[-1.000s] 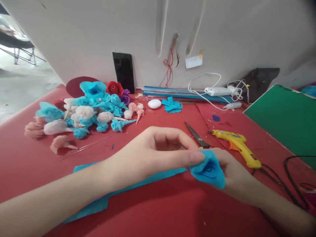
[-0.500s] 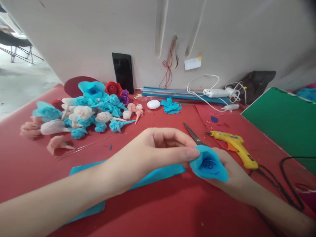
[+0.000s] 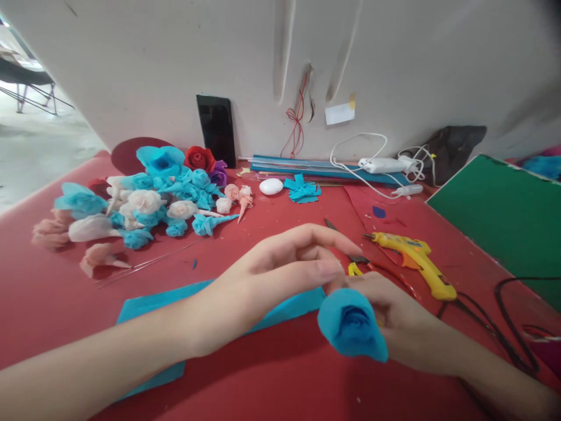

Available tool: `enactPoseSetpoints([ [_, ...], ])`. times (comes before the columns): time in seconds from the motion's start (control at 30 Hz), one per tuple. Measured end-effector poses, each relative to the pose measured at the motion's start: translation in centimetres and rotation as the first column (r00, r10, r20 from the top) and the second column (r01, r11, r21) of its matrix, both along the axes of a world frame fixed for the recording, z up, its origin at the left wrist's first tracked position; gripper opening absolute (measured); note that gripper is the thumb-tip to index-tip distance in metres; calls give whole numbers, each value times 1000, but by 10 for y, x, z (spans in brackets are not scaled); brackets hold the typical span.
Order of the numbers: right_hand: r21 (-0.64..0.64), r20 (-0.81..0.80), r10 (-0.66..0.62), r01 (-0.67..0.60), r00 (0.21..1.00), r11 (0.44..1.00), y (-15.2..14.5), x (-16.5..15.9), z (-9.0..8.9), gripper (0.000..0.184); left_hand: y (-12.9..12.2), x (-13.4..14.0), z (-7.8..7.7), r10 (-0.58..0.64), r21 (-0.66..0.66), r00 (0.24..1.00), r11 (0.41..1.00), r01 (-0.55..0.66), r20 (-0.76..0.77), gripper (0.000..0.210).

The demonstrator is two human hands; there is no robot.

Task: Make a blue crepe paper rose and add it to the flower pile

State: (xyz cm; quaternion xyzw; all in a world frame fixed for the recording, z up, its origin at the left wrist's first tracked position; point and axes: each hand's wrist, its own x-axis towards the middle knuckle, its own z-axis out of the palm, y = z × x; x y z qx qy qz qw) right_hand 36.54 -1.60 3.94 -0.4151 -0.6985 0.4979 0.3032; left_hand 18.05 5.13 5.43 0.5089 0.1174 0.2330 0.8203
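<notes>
My right hand [image 3: 407,316] holds a blue crepe-paper flower [image 3: 350,327] from behind and below. The flower's petals face me, with darker rolled layers at its centre. Just above and to the left of it hovers my left hand [image 3: 284,275], its thumb and fingers apart and curved, with nothing visible between them. Scissors [image 3: 359,258] with red and yellow handles lie past my right hand, which partly covers them. Beneath my left forearm is a folded strip of blue crepe paper [image 3: 149,307] on the red table [image 3: 245,386].
A heap of blue, white, pink and red paper flowers [image 3: 144,202] sits at the left. A yellow glue gun [image 3: 416,257] lies right of the scissors, near a green board [image 3: 491,216]. Further back are cut blue paper pieces [image 3: 302,188], a white oval object [image 3: 271,186] and a phone [image 3: 216,128].
My left thumb has let go of the petal edge. The blue flower has moved down and slightly left with my right hand, uncovering more of the scissors.
</notes>
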Motion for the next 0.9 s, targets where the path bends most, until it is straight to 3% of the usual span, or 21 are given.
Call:
enactPoseSetpoints([
  [0.3, -114, 90, 24, -13, 996, 993, -4, 2, -2, 17, -2, -1, 0, -105, 58, 995, 993, 104, 3, 16],
  [0.57, -174, 51, 35, -25, 998, 984, -6, 4, -4, 19, 0, -1, -2, -155, -15, 984, 988, 157, 84, 16],
  [0.7, -155, -2, 56, -55, 998, 986, -5, 4, -5, 16, 0, -2, -1, -133, 12, 990, 991, 132, 46, 15],
  [0.9, -60, 60, 41, -38, 997, 997, -3, 4, -5, 21, 1, -2, -3, -114, 7, 993, 993, 114, 44, 14],
])
